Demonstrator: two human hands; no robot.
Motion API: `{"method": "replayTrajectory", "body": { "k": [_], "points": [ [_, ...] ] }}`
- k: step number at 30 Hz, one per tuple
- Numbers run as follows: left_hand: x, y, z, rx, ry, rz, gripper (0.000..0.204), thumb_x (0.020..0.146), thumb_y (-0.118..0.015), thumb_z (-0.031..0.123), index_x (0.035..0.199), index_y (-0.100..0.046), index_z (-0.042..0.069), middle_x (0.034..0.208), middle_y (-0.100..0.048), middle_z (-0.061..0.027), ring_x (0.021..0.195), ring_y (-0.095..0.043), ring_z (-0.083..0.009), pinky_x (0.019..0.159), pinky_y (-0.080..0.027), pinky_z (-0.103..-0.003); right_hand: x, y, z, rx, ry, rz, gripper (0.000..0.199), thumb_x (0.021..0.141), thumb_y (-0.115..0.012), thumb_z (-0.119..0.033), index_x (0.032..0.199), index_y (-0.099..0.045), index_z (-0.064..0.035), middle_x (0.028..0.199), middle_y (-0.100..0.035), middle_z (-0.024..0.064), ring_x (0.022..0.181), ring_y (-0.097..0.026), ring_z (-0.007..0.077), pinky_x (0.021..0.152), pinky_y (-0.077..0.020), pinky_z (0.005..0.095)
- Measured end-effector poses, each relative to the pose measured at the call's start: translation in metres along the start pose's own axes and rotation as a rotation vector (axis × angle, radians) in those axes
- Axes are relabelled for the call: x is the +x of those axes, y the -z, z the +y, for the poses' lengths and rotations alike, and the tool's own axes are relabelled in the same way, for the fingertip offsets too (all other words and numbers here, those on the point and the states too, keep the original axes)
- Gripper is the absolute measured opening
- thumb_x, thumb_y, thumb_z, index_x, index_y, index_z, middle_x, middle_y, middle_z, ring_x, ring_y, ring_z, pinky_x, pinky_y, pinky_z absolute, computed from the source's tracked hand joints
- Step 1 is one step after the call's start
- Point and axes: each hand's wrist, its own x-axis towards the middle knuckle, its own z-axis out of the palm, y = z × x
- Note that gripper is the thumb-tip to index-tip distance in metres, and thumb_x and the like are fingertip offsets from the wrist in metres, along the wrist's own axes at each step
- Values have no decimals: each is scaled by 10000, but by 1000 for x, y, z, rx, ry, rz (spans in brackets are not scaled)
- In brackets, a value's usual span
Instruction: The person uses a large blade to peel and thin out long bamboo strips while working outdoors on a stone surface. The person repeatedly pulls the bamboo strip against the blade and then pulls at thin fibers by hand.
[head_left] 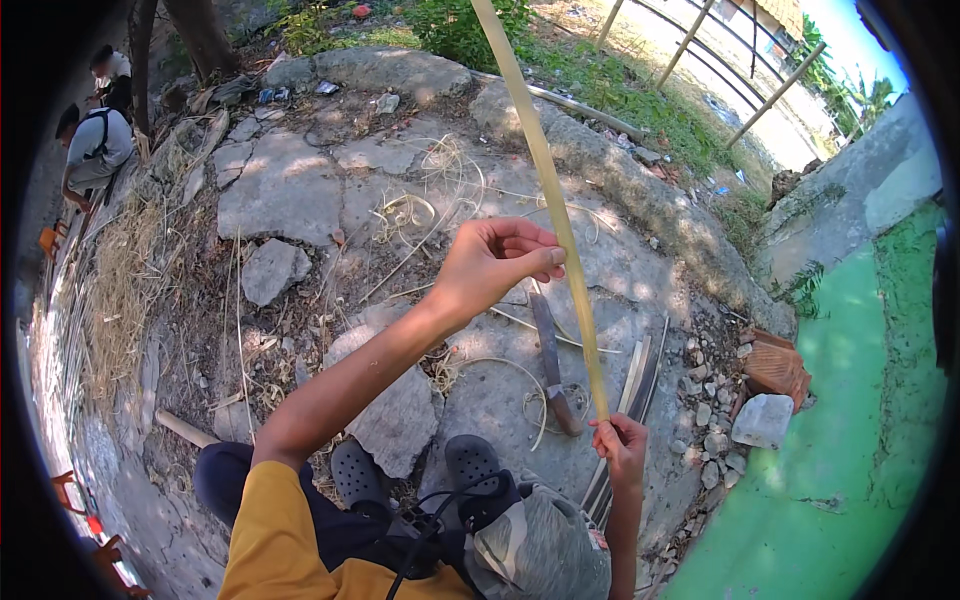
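The left hand (pixel 485 268), near the middle of the frame, pinches a long yellowish strip (pixel 545 165) between thumb and fingers. The right hand (pixel 623 445), at lower right of centre, has its fingers closed on the strip's lower end. A knife (pixel 547 345) lies on the ground (pixel 490 390).

pale block (pixel 763 420) beside orange bricks (pixel 777 368), green bush (pixel 440 28), tree trunk (pixel 202 40)

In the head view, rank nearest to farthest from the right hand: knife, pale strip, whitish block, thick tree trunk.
1. Pale strip: lower end pinched in the right hand.
2. Knife: just left.
3. Whitish block: further off, right.
4. Thick tree trunk: far upper left.
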Motion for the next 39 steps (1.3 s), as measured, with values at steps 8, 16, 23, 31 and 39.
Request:
{"method": "replayTrajectory", "body": {
  "k": [8, 16, 23, 31, 39],
  "points": [
    [2, -19, -9, 223, 7, -134, 449, 1072, -557, 360, 1317, -599, -14, 1306, -663, -160, 1232, -626, -221, 1063, -499, -404, 81, -92, -39, 192, 189, -158, 246, 1027, -650, -232, 1050, -721, 2, 745, -634, 7, 618, -541, 55, 550, -384, 202],
    [46, 11, 44, 655, -76, 101, 386, 1123, -441, 383, 1152, -588, 28, 796, -582, 10, 714, -573, -95, 633, -477, -276, 146, -128, -43, -190, 458, 31, 281, 977, -653, -185, 1180, -674, 8, 1075, -755, 117, 987, -712, 214, 850, -535, 348],
    [27, 36, 55, 877, 3, -20, 292, 1099, -524, 360, 1088, -508, 68, 717, -437, 40, 674, -399, -56, 600, -349, -255, 140, -20, 198, -883, -30, 200, 460, 857, -768, -266, 1227, -640, -23, 1082, -706, 152, 1023, -677, 342, 905, -527, 458],
    [-16, 21, 47, 1104, -62, -86, 174, 1035, -620, 157, 985, -569, -2, 723, -610, -150, 604, -514, -229, 599, -412, -394, 149, -27, 228, -1138, -203, 428, 586, 765, -863, -305, 1229, -597, -65, 1211, -625, 185, 1183, -591, 375, 986, -484, 474],
    [-61, 7, 49, 1460, -197, 57, 185, 984, -672, 116, 1000, -509, 31, 768, -646, -171, 702, -649, -403, 593, -489, -466, 145, -4, 230, -1048, -194, 296, 549, 765, -819, -369, 1151, -641, -22, 1130, -673, 209, 1075, -652, 393, 930, -520, 488]
  ]
}}
